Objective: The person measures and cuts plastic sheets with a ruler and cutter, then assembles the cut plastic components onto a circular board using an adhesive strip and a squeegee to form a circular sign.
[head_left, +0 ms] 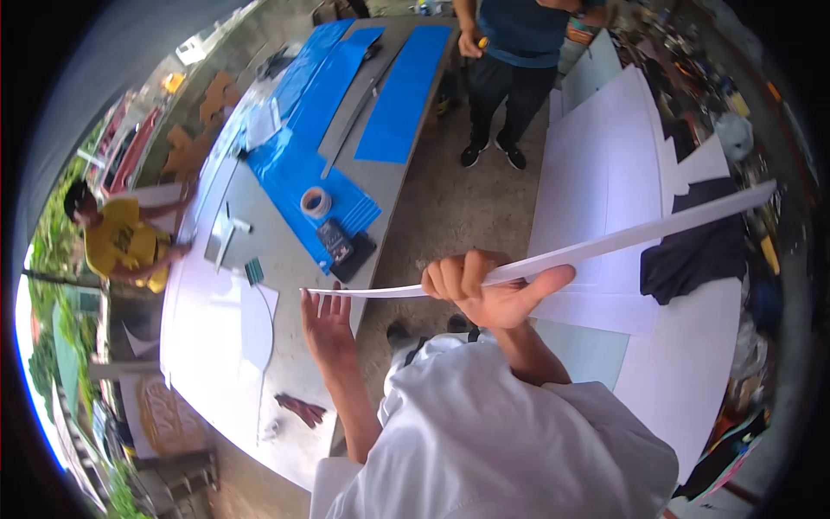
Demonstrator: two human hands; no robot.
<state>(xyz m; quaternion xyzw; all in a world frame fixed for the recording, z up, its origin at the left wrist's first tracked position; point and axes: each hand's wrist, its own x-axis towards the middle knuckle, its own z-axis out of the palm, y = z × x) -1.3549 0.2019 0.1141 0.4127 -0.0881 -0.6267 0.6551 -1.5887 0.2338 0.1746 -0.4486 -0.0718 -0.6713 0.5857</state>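
The right hand (488, 290) has its fingers (454, 275) curled tight around a long white board (605, 244), seen edge-on across mid-frame. The left hand (327, 327) is spread flat, fingertips touching the board's left end. On the surface (285, 268) at left, a tape roll (316, 201) lies on blue sheets (303, 164); smaller items are hard to make out.

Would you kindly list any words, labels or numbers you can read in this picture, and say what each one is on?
None can be read.
Yellow shirt on the person at left: a dark print, too blurred to read.
Dark device on the table: markings too small.
Long white strip in the right hand: blank.
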